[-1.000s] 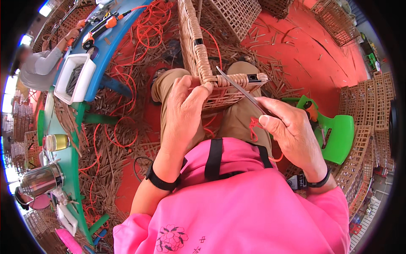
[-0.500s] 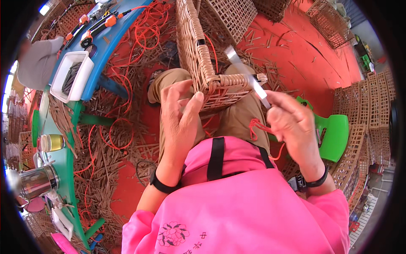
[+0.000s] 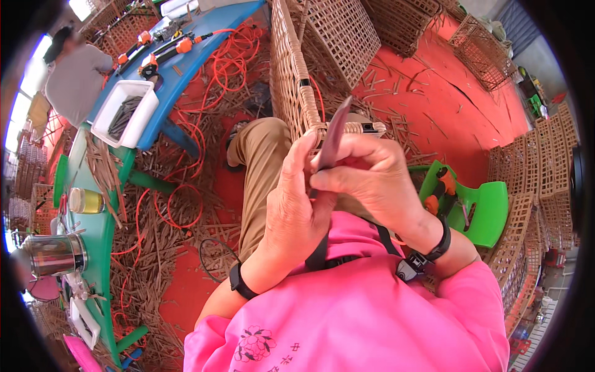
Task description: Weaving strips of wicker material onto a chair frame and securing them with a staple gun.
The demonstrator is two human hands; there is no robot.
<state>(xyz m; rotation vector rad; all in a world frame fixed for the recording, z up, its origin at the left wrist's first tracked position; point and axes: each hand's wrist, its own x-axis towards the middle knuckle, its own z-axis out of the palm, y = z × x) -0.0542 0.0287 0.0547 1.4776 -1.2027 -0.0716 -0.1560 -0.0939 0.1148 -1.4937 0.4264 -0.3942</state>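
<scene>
Presently we note right hand point(image 3: 379, 181) grip closed round knife point(image 3: 334, 133); left hand point(image 3: 290, 214) hold, we cannot tell; wicker basket point(image 3: 290, 80) edge largely wrapped, black frame end point(image 3: 369, 128) bare.

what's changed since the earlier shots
The bare right hand, gripping the narrow pointed metal blade, has moved left to the bare left hand, which shifted slightly right. The blade, earlier slanting up-left, now points up-right. The brown woven wicker basket stayed in place.

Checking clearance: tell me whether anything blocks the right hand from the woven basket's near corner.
The blade in the right hand and the raised left hand partly hide the near corner of the woven basket; nothing else visible intervenes.
</scene>
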